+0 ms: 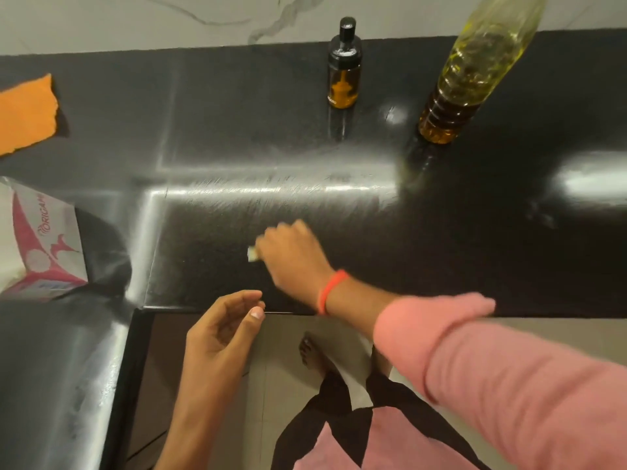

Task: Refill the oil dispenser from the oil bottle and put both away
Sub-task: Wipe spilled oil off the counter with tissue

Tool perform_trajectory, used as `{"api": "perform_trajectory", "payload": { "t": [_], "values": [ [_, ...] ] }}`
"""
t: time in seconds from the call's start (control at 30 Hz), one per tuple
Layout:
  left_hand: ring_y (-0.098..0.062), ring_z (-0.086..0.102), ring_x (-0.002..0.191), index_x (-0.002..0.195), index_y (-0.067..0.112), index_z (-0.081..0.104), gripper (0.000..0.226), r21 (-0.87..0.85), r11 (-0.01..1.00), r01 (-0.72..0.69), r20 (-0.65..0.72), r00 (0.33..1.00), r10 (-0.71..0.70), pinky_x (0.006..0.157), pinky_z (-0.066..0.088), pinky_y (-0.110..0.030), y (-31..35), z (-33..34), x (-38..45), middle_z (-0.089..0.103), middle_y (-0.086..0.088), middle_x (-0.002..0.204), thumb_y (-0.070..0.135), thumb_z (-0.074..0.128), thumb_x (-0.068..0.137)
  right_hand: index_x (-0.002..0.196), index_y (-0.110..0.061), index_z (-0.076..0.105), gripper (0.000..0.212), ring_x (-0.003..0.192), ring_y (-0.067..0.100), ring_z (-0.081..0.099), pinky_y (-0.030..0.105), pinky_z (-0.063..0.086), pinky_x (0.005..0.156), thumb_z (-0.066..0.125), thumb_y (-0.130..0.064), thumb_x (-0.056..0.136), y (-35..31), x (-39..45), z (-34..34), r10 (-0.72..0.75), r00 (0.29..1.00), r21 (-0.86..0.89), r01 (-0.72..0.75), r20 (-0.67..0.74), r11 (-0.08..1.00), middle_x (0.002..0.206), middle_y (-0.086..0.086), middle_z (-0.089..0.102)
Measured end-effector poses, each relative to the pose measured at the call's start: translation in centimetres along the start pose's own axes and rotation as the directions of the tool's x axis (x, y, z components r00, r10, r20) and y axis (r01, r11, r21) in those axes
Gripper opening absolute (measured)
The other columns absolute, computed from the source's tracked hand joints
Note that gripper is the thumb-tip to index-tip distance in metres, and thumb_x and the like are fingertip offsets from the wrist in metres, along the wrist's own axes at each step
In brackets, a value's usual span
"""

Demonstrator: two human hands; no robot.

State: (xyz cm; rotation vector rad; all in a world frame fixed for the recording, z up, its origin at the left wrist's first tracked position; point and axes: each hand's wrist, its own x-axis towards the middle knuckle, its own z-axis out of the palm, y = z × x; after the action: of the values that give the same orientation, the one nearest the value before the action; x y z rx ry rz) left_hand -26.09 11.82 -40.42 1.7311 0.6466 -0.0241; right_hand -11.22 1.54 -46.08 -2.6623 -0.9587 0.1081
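A small amber oil dispenser [343, 71] with a black pump cap stands upright at the back of the black counter [509, 249]. To its right stands a tall clear oil bottle [475, 69] holding yellow oil; its top is out of frame. My right hand [291, 256], with an orange band on the wrist, rests knuckles-up on the counter well in front of both, fingers closed around a small pale object [252, 255] that is blurred. My left hand [225, 329] hovers at the counter's front edge, palm up, fingers loosely curled and holding nothing.
An orange cloth [27, 113] lies at the far left of the counter. A white and pink tissue box [37, 239] sits on the left side. A marble wall [135, 18] backs the counter. Floor tiles and a bare foot [312, 354] show below the edge.
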Motion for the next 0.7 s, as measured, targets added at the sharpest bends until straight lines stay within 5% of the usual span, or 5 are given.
{"api": "perform_trajectory", "payload": {
  "t": [0.1, 0.23, 0.4, 0.57, 0.7],
  "values": [
    [-0.012, 0.076, 0.1, 0.106, 0.025, 0.077, 0.022, -0.006, 0.999, -0.044, 0.018, 0.999, 0.044, 0.09, 0.058, -0.02, 1.6, 1.0, 0.1, 0.08, 0.004, 0.105, 0.008, 0.07, 0.095, 0.081, -0.021, 0.064, 0.016, 0.075, 0.025, 0.061, 0.038, 0.039, 0.067, 0.077, -0.015, 0.074, 2.0, -5.2, -0.2, -0.07, 0.996, -0.028, 0.069, -0.046, 0.997, 0.078, -0.001, 0.063],
    [-0.009, 0.076, 0.099, 0.105, 0.024, 0.078, 0.022, -0.015, 0.997, -0.071, 0.059, 0.996, 0.071, 0.091, 0.056, -0.014, 3.1, 2.4, 0.0, 0.08, 0.005, 0.103, 0.006, 0.07, 0.096, 0.078, -0.023, 0.065, 0.01, 0.073, 0.027, 0.063, 0.04, 0.039, 0.066, 0.073, -0.021, 0.082, 11.6, -9.2, -3.4, 0.201, 0.949, -0.133, -0.238, -0.243, 0.962, 0.075, -0.001, 0.065],
    [-0.01, 0.077, 0.096, 0.104, 0.02, 0.078, 0.023, -0.021, 0.993, -0.118, 0.117, 0.986, 0.12, 0.083, 0.057, -0.011, 4.1, 4.6, -0.2, 0.081, 0.002, 0.102, 0.002, 0.069, 0.094, 0.086, -0.023, 0.069, 0.008, 0.08, 0.031, 0.066, 0.043, 0.041, 0.071, 0.063, -0.022, 0.091, 22.6, -17.5, -7.5, 0.601, 0.705, -0.065, -0.667, -0.377, 0.742, 0.082, 0.001, 0.069],
    [-0.009, 0.078, 0.091, 0.105, 0.021, 0.077, 0.026, 0.014, 0.983, -0.182, 0.181, 0.967, 0.177, 0.086, 0.059, -0.016, 4.8, 6.6, 0.0, 0.081, 0.0, 0.099, 0.0, 0.067, 0.093, 0.09, -0.019, 0.07, 0.006, 0.086, 0.034, 0.067, 0.043, 0.042, 0.077, 0.065, -0.018, 0.09, 27.3, -23.4, -9.6, 0.806, 0.445, 0.021, -0.871, -0.389, 0.491, 0.087, 0.006, 0.071],
    [-0.006, 0.077, 0.087, 0.106, 0.018, 0.077, 0.024, 0.033, 0.972, -0.231, 0.231, 0.948, 0.218, 0.086, 0.058, -0.017, 6.0, 8.7, -0.4, 0.082, 0.001, 0.098, 0.0, 0.067, 0.092, 0.087, -0.02, 0.068, 0.005, 0.085, 0.032, 0.067, 0.043, 0.043, 0.076, 0.067, -0.016, 0.089, 27.8, -26.9, -10.6, 0.829, 0.416, 0.047, -0.884, -0.373, 0.465, 0.084, 0.005, 0.069]
  ]
}}
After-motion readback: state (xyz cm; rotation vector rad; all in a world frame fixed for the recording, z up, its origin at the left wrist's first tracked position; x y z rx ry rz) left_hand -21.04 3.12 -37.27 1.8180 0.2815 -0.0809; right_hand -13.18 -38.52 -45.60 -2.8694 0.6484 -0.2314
